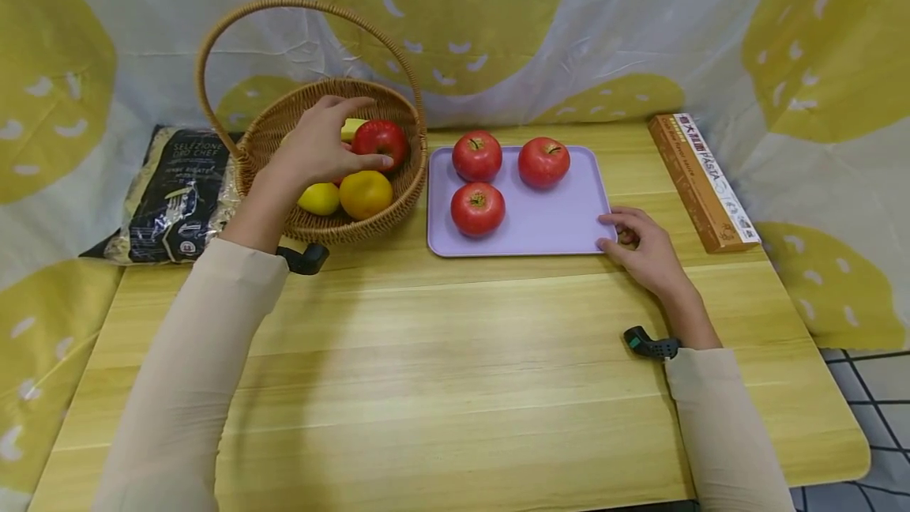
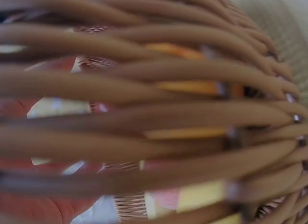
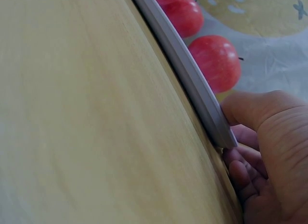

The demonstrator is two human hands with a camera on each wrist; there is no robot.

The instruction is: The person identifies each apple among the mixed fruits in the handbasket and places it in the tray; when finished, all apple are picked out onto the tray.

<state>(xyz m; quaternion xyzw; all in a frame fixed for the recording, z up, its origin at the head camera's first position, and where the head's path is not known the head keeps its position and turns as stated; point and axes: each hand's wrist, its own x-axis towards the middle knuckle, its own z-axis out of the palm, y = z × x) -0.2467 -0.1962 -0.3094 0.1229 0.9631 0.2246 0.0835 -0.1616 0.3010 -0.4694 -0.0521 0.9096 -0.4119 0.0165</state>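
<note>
In the head view my left hand (image 1: 320, 141) reaches into a wicker basket (image 1: 266, 129), thumb and fingers spread apart beside a red apple (image 1: 384, 137). The thumb overlaps the apple's front. Below the hand lie an orange (image 1: 366, 194) and a yellow lemon-like fruit (image 1: 319, 199). Basket weave (image 2: 120, 80) fills the left wrist view and mostly hides that hand. At its right end, a lilac tray (image 1: 547, 220) is pinched by my right hand (image 1: 643, 247), thumb against the rim in the right wrist view. Three red apples sit on the tray, one of them at front left (image 1: 478, 209).
A black pasta bag (image 1: 178, 196) lies left of the basket, partly behind it. Right of the tray is a long brown-and-white pasta box (image 1: 700, 180). The basket's tall handle (image 1: 306, 3) arches above the left hand. A patterned cloth (image 1: 626, 14) hangs behind the wooden table (image 1: 462, 370).
</note>
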